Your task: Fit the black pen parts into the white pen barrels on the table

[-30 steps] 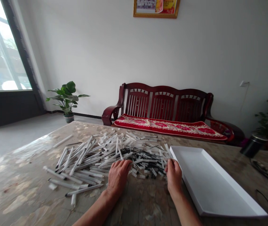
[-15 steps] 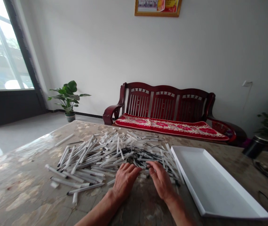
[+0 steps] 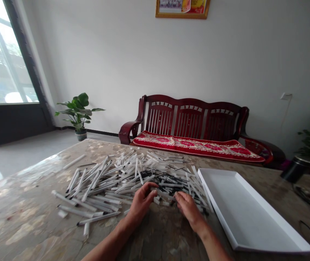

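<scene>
A wide pile of pen parts, white translucent barrels with black refills and tips among them, lies across the table. At its near edge is my left hand, with thumb and fingers curled towards each other; whatever they hold is too small to make out. Facing it, my right hand pinches the end of a whitish pen barrel, which points towards the left hand. Dark refills are heaped just beyond both hands. Several small white pieces lie between and under the fingers.
A shallow white box tray stands right of the pile. Farther right are a black cylinder and dark cables. Behind the stone-patterned table is a red wooden bench; a potted plant stands back left.
My left hand has turned from palm-down to thumb-up, its fingers curling. My right hand has drawn slightly lower and closed into a pinch, and a whitish barrel now shows between the hands.
</scene>
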The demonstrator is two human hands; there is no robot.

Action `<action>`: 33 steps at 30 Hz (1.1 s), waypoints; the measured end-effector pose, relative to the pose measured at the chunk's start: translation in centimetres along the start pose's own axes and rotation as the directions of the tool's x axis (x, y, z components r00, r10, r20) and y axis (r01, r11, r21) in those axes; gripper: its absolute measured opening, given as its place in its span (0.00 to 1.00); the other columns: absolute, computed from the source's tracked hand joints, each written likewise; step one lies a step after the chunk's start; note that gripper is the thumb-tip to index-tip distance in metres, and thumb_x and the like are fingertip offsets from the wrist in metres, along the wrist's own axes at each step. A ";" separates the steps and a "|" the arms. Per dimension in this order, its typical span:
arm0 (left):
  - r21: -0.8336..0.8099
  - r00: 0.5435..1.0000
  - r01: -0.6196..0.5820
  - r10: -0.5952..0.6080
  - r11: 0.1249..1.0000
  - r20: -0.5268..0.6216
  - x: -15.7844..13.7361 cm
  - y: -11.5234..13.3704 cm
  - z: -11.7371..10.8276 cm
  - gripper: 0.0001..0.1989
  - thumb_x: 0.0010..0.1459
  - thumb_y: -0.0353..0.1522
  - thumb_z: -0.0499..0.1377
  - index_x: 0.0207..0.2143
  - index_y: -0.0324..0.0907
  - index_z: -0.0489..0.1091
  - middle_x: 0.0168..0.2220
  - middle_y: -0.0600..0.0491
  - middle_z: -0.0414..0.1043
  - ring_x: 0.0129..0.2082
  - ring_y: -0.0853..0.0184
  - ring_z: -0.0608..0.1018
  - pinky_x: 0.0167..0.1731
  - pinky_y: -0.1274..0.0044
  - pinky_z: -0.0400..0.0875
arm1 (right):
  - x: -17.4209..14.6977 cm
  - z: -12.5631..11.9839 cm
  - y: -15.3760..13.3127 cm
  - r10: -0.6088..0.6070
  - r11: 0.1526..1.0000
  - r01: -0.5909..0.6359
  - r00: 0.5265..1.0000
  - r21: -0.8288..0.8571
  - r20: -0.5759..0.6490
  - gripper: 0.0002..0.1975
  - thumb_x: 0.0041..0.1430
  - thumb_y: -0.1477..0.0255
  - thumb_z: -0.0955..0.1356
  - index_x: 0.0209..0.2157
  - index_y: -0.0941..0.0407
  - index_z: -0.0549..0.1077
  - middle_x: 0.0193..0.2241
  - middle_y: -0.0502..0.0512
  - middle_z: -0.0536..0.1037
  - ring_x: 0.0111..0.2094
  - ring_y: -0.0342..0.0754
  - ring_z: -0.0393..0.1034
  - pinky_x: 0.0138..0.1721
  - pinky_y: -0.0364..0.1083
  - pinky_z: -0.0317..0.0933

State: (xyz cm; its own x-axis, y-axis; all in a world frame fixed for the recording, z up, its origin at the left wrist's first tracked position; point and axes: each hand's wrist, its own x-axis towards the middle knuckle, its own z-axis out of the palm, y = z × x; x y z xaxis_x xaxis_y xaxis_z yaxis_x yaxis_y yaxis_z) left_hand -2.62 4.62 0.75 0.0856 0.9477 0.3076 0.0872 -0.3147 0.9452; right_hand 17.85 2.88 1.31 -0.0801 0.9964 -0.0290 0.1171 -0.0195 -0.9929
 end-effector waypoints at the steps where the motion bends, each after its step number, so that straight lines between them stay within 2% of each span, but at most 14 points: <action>1: -0.094 0.999 0.045 -0.043 0.995 0.028 0.1 0.2 0.0 0.17 0.56 0.44 0.60 0.40 0.40 0.71 0.20 0.60 0.63 0.20 0.73 0.64 0.20 0.81 0.60 | -0.1 0.1 -0.2 0.052 0.998 -0.054 0.998 0.044 0.039 0.27 0.50 0.43 0.68 0.24 0.54 0.64 0.16 0.40 0.54 0.17 0.38 0.45 0.19 0.40 0.40; 4: -0.302 0.989 0.142 -0.121 0.943 0.086 0.3 1.0 -0.2 0.20 0.55 0.46 0.62 0.41 0.39 0.72 0.22 0.60 0.65 0.20 0.75 0.62 0.21 0.82 0.58 | -0.4 0.2 -0.5 0.177 0.971 -0.201 0.968 0.126 0.180 0.31 0.45 0.38 0.68 0.27 0.54 0.66 0.14 0.37 0.50 0.15 0.35 0.38 0.16 0.39 0.32; 6: -0.380 0.986 0.164 -0.139 0.911 0.093 0.4 1.5 -0.4 0.20 0.54 0.46 0.63 0.41 0.39 0.73 0.24 0.58 0.67 0.22 0.75 0.65 0.23 0.82 0.60 | -0.5 0.2 -0.5 0.205 0.956 -0.250 0.944 0.156 0.257 0.33 0.44 0.37 0.67 0.29 0.55 0.68 0.13 0.36 0.49 0.14 0.35 0.36 0.15 0.39 0.30; 9: -0.444 0.984 0.178 -0.158 0.878 0.081 0.4 1.9 -0.5 0.19 0.52 0.45 0.65 0.37 0.39 0.75 0.28 0.54 0.72 0.26 0.73 0.70 0.27 0.81 0.65 | -0.8 0.2 -0.5 0.205 0.940 -0.284 0.911 0.186 0.357 0.32 0.47 0.38 0.67 0.31 0.56 0.69 0.13 0.36 0.50 0.14 0.35 0.35 0.15 0.39 0.30; 12: -0.483 0.982 0.174 -0.189 0.858 0.018 0.5 1.8 -0.3 0.19 0.49 0.46 0.67 0.32 0.39 0.75 0.30 0.52 0.76 0.25 0.72 0.71 0.25 0.81 0.66 | -1.0 0.5 -0.5 0.165 0.952 -0.253 0.898 0.173 0.408 0.29 0.51 0.42 0.67 0.31 0.56 0.70 0.13 0.36 0.49 0.14 0.35 0.34 0.15 0.39 0.31; 14: -0.478 0.977 0.166 -0.209 0.862 -0.038 0.5 1.5 -0.1 0.20 0.47 0.47 0.67 0.29 0.38 0.75 0.27 0.52 0.76 0.23 0.72 0.71 0.23 0.81 0.65 | -1.1 0.9 -0.6 0.107 0.981 -0.156 0.928 0.113 0.358 0.27 0.55 0.44 0.65 0.31 0.56 0.71 0.14 0.37 0.49 0.15 0.36 0.36 0.16 0.39 0.33; 17: -0.456 0.965 0.154 -0.233 0.877 -0.121 0.4 1.1 0.3 0.21 0.45 0.48 0.68 0.27 0.38 0.75 0.23 0.53 0.75 0.21 0.72 0.71 0.21 0.81 0.64 | -1.0 1.7 -0.8 -0.098 0.985 0.122 0.978 -0.123 0.182 0.23 0.61 0.50 0.63 0.28 0.55 0.72 0.16 0.42 0.59 0.17 0.39 0.51 0.20 0.40 0.45; 19: -0.454 0.954 0.153 -0.251 0.878 -0.163 0.4 0.9 0.3 0.21 0.44 0.48 0.68 0.27 0.38 0.75 0.23 0.53 0.75 0.21 0.72 0.72 0.21 0.81 0.65 | -1.0 2.0 -0.9 -0.261 0.896 0.275 0.961 -0.348 0.086 0.18 0.63 0.57 0.62 0.29 0.55 0.74 0.20 0.48 0.70 0.23 0.43 0.64 0.26 0.41 0.54; 21: -0.471 0.935 0.157 -0.284 0.868 -0.211 0.4 0.9 0.1 0.22 0.44 0.48 0.68 0.27 0.38 0.74 0.23 0.53 0.75 0.22 0.71 0.73 0.21 0.81 0.66 | -1.0 2.0 -0.7 -0.389 0.783 0.350 0.920 -0.515 0.034 0.14 0.63 0.63 0.62 0.35 0.54 0.77 0.28 0.53 0.79 0.31 0.48 0.72 0.34 0.44 0.60; 23: -0.501 0.904 0.152 -0.324 0.852 -0.277 0.6 1.0 -0.5 0.22 0.43 0.49 0.68 0.27 0.38 0.72 0.24 0.53 0.75 0.22 0.71 0.74 0.21 0.81 0.66 | -1.0 1.7 -0.4 -0.474 0.713 0.379 0.881 -0.589 -0.007 0.13 0.62 0.66 0.63 0.40 0.54 0.77 0.36 0.56 0.82 0.39 0.52 0.75 0.41 0.45 0.62; 25: -0.505 0.880 0.136 -0.338 0.852 -0.334 0.9 1.0 -1.1 0.23 0.42 0.49 0.67 0.27 0.39 0.70 0.25 0.53 0.75 0.23 0.69 0.75 0.21 0.80 0.67 | -1.1 1.3 0.0 -0.492 0.716 0.369 0.869 -0.593 -0.053 0.12 0.61 0.66 0.63 0.40 0.54 0.77 0.37 0.56 0.82 0.39 0.51 0.76 0.41 0.45 0.63; 28: -0.355 0.911 0.114 -0.240 0.928 -0.334 1.1 0.9 -1.8 0.20 0.48 0.49 0.63 0.28 0.40 0.70 0.27 0.52 0.76 0.26 0.67 0.76 0.22 0.79 0.68 | -1.0 0.9 0.5 -0.431 0.776 0.315 0.898 -0.547 -0.095 0.14 0.63 0.62 0.63 0.39 0.54 0.76 0.31 0.53 0.82 0.32 0.49 0.76 0.34 0.42 0.64; 31: 0.014 0.953 0.073 -0.065 0.997 -0.296 0.9 0.6 -1.7 0.14 0.53 0.44 0.60 0.31 0.42 0.72 0.26 0.54 0.75 0.26 0.66 0.75 0.26 0.77 0.68 | -0.9 1.1 0.8 -0.388 0.817 0.281 0.914 -0.504 -0.119 0.16 0.64 0.60 0.61 0.39 0.54 0.76 0.31 0.52 0.81 0.32 0.49 0.76 0.34 0.42 0.65; 33: 0.269 0.965 0.036 0.037 0.962 -0.261 0.9 0.4 -1.5 0.09 0.54 0.39 0.60 0.33 0.44 0.75 0.27 0.55 0.75 0.27 0.66 0.75 0.30 0.76 0.69 | -0.8 1.4 1.0 -0.374 0.836 0.266 0.917 -0.481 -0.142 0.17 0.65 0.60 0.61 0.40 0.54 0.76 0.32 0.52 0.82 0.34 0.49 0.76 0.35 0.43 0.65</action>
State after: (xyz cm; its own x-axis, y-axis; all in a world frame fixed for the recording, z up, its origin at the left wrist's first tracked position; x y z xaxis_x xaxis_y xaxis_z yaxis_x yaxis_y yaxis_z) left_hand -4.04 5.39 1.52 -0.1735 0.9166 0.3603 0.3539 -0.2834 0.8913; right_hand 16.61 1.91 0.18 0.0236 0.9322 0.3611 0.5521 0.2889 -0.7821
